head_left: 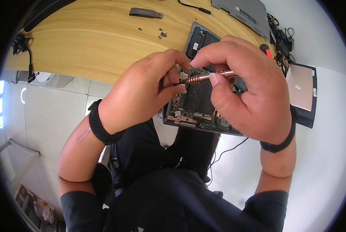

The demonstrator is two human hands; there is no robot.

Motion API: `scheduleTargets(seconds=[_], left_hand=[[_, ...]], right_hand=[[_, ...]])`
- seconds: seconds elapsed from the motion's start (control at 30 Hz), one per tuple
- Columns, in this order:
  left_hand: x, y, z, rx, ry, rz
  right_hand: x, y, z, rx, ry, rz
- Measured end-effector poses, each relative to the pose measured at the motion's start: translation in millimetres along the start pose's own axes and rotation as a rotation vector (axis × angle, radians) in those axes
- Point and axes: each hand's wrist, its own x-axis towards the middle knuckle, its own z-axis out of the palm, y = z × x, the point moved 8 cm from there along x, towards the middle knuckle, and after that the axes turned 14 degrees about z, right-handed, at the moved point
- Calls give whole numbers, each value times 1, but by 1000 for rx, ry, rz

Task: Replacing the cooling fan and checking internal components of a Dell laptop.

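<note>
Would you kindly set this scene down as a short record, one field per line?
Right hand: holds a copper-coloured, pen-shaped tool
Left hand: fingers curled near the tool's tip; whether they grip anything is unclear
Beneath the hands: opened laptop, inner parts exposed
On the table: small dark screws, dark grey stick
Wrists: a black band on each

Head cam, L of pair, wide fisheye, faces down frm person's head, close abv L hand [144, 87] & R hand [254, 79], twd near edge of table [91, 38].
</note>
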Motion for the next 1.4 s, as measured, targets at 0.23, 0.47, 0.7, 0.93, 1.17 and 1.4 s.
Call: scheduleTargets(seconds=[0.23, 0.47, 0.7, 0.93, 1.17, 1.4], left_hand=[[1, 4, -1, 64, -18, 36], [1, 4, -1, 61, -16, 49], [-1, -2, 0, -45, -39, -27], [0, -3, 0, -107, 12, -28], [-3, -8, 2, -108, 10, -35], [2, -6, 1, -35, -4, 20]], right_hand=[[0, 0, 2, 18, -14, 9], [2, 0, 3, -18, 2, -2], [0, 5, 3, 26, 7, 48], [-3, 14, -7, -30, 19, 98], [-16, 61, -59, -108, 178, 333], [-37, 151, -108, -133, 326, 563]])
